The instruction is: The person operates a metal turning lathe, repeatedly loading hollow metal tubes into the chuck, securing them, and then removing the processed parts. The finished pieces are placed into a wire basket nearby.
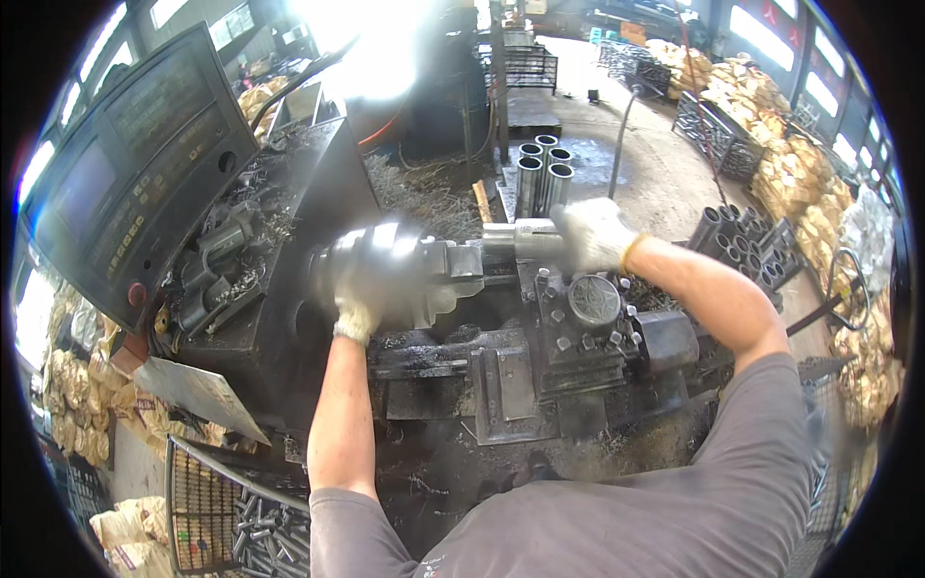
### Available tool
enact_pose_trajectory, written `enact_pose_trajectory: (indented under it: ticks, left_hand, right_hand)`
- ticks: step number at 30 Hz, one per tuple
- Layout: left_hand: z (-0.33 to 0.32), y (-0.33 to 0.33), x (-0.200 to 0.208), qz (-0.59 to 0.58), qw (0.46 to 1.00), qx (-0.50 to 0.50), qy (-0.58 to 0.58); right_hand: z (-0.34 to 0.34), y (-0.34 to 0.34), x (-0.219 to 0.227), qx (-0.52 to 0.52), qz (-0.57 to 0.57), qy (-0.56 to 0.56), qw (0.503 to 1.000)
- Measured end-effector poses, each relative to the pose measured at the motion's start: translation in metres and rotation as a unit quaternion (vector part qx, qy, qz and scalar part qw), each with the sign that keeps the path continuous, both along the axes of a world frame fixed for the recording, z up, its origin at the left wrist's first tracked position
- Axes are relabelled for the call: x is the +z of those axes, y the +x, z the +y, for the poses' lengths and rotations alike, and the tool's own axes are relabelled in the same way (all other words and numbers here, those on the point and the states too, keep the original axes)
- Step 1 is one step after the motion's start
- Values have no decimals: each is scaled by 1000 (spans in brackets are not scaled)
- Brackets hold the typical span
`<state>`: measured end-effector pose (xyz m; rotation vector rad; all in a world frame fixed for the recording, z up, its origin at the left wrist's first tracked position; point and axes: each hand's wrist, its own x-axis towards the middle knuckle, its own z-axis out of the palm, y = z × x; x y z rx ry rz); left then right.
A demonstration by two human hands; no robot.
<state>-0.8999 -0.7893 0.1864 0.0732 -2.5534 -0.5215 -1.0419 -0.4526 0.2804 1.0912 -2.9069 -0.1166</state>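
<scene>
Grey sleeves fill the lower edge. Tan sacks [785,173] are piled at upper right, more [72,405] at lower left beneath the dark control panel [135,164]. Gloved left hand [364,294] lies blurred on the lathe chuck [385,265]; its grip cannot be told. Gloved right hand [590,234] is closed around the steel tube [520,238] projecting from the chuck.

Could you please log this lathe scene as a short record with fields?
setting: workshop, metal lathe seen from above
left hand: gloved left hand on the blurred lathe chuck
right hand: gloved right hand gripping the end of a metal tube that sits in the chuck
tool post: square block with bolts, below the right hand
control panel: dark slanted panel at left
stock: upright tubes behind the lathe; more tubes in a rack at right
floor: wire basket of small metal parts at lower left
</scene>
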Motion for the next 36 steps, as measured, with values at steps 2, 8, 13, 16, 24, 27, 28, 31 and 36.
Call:
enact_pose_trajectory:
  ticks: [2, 8, 13, 16, 24, 27, 28, 31, 36]
  left_hand:
    - [32, 33, -11, -25, 964, -111, 240]
    - [179, 139, -80, -78, 605, -133, 781]
    - [183, 144, -146, -135, 525, 78, 837]
    - [167, 154, -189, -115, 519, 17, 847]
    - [144, 183, -189, -84, 334, -22, 938]
    - [132, 175, -189, -159, 340, -93, 922]
    - [133, 167, -187, -173, 343, -92, 919]
    - [134, 153, -174, -181, 313, -169, 917]
    - [145, 167, -149, -99, 310, -138, 936]
  right_hand:
    - [17, 55, 1, 4, -112, -104, 988]
    - [25, 206, -131, -128, -668, -342, 649]
    - [24, 249, -188, -131, -607, -330, 711]
    - [30, 246, -253, -161, -607, -314, 712]
    - [70, 233, -198, -64, -441, -348, 825]
    - [113, 206, -189, -33, -353, -484, 800]
    - [112, 203, -170, -90, -348, -438, 824]
    - [133, 191, -266, -49, -191, -386, 901]
    - [178, 159, -149, -29, -189, -202, 960]
